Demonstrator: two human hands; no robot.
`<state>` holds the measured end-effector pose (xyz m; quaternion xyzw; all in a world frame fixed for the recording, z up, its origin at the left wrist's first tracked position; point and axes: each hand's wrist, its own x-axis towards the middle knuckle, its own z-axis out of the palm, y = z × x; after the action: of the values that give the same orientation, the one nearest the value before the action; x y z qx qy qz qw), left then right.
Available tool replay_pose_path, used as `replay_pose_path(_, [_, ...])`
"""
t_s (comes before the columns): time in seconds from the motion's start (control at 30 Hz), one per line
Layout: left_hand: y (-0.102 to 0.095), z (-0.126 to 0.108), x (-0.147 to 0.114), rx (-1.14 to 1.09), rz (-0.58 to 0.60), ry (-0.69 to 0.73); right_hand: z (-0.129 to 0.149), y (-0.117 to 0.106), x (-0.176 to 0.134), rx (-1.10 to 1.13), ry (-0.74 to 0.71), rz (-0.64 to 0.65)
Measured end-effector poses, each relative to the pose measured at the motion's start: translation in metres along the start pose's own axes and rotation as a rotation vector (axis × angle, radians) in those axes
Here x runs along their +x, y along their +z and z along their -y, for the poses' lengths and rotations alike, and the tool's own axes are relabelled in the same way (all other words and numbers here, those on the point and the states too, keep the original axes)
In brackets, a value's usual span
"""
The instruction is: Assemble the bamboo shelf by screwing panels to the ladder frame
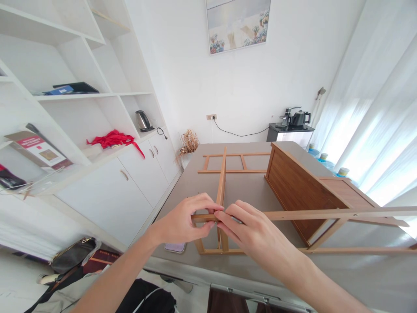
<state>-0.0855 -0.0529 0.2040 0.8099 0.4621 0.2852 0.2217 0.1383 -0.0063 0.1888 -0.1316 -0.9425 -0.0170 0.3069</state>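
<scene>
A ladder-like wooden frame stands on edge on the table, its near top rail running between my hands. Around that rail's left end my left hand is closed, thumb below and fingers above. My right hand pinches at the same corner, its fingertips touching those of my left. A tiny metal fitting shows between the fingertips, and a bit of grey metal shows under the right fingers; what it is I cannot tell. From this corner a wooden crosspiece reaches away toward the far side of the table.
On the grey table lie another wooden frame, a brown wooden panel unit at right and a phone by my left hand. White shelves line the left. Water bottles stand beyond the right edge.
</scene>
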Motion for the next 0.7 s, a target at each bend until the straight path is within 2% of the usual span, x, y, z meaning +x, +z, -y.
replay_pose_path(0.17, [0.001, 0.001, -0.002, 0.048, -0.072, 0.026, -0.002, 0.0, 0.003, 0.032, -0.009, -0.032])
replay_pose_path(0.3, [0.001, 0.002, -0.002, 0.025, -0.03, 0.064, -0.003, 0.006, 0.001, 0.043, -0.02, -0.094])
replay_pose_path(0.4, [-0.001, 0.001, -0.003, 0.052, -0.027, 0.03, -0.004, 0.012, -0.003, 0.045, -0.038, -0.146])
replay_pose_path(0.7, [-0.01, 0.009, -0.008, 0.195, -0.046, 0.095, -0.008, 0.021, -0.009, 0.04, -0.194, -0.244])
